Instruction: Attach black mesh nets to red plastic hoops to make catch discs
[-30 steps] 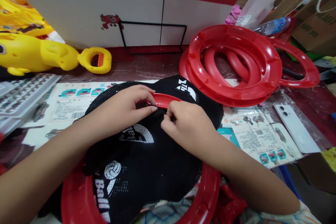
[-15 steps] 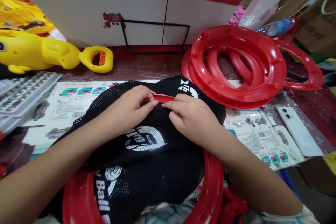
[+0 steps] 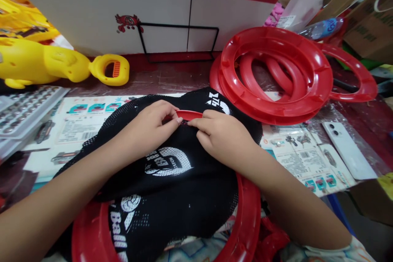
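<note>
Black mesh fabric (image 3: 202, 176) with white printed lettering lies draped over a red plastic ring (image 3: 248, 213) in front of me. A short stretch of red rim (image 3: 188, 114) shows at the fabric's far edge, between my two hands. My left hand (image 3: 156, 125) pinches the fabric at the left end of that stretch, thumb against fingers. My right hand (image 3: 219, 133) has its fingers curled on the fabric at the right end, the index finger pointing toward the left thumb. The fabric hides most of the ring's far side.
Several red rings (image 3: 319, 77) are stacked at the right, by a water bottle (image 3: 325, 28). A white phone (image 3: 348, 149) lies on the right. Yellow toys (image 3: 66, 65) and a tray of small round parts (image 3: 30, 110) sit left. A white-and-red carton (image 3: 153, 4) stands behind a black wire frame (image 3: 179, 25).
The whole view has shifted slightly, with things appearing a little further left. Both hands keep nearly the same hold on the fabric and rim.
</note>
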Tool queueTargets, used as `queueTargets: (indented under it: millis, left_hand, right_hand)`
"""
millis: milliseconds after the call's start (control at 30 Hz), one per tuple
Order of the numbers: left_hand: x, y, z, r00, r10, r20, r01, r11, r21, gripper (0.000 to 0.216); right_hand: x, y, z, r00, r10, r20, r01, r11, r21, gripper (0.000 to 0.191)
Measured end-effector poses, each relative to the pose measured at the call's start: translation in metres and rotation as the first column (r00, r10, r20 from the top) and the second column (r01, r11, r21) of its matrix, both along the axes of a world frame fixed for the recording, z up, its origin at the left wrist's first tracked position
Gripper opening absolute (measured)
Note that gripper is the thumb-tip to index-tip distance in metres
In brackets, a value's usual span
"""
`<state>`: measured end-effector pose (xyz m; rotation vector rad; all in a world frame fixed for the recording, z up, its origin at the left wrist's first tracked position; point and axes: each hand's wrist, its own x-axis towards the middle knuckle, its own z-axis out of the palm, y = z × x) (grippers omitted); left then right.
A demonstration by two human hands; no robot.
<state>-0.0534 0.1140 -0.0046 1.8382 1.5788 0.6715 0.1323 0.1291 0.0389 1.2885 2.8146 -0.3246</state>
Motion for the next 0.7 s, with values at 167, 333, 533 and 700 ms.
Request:
queueTargets:
  millis: [167,333,533,700]
  left_hand:
    - [0.002,0.002,0.000,0.999,0.011,-0.049,-0.011,1.000,0.010,0.025]
    - [0.001,0.003,-0.002,0.998,0.002,-0.058,-0.001,1.000,0.018,0.025]
    - [-0.001,-0.007,-0.005,0.998,-0.030,-0.052,0.035,0.995,0.095,0.025]
    - [0.000,-0.018,-0.008,0.961,-0.151,-0.230,0.220,0.924,0.312,0.029]
  right_hand:
    - [-0.003,0.000,-0.001,1.000,-0.023,0.007,0.023,1.000,0.017,0.036]
    - [-0.001,0.002,0.001,0.995,-0.062,-0.082,0.058,0.997,-0.050,0.032]
    - [0.015,0.014,0.003,0.885,-0.303,-0.354,0.161,0.912,-0.379,0.021]
    - [0.017,0.019,0.000,0.853,-0.355,-0.383,0.153,0.870,-0.468,0.019]
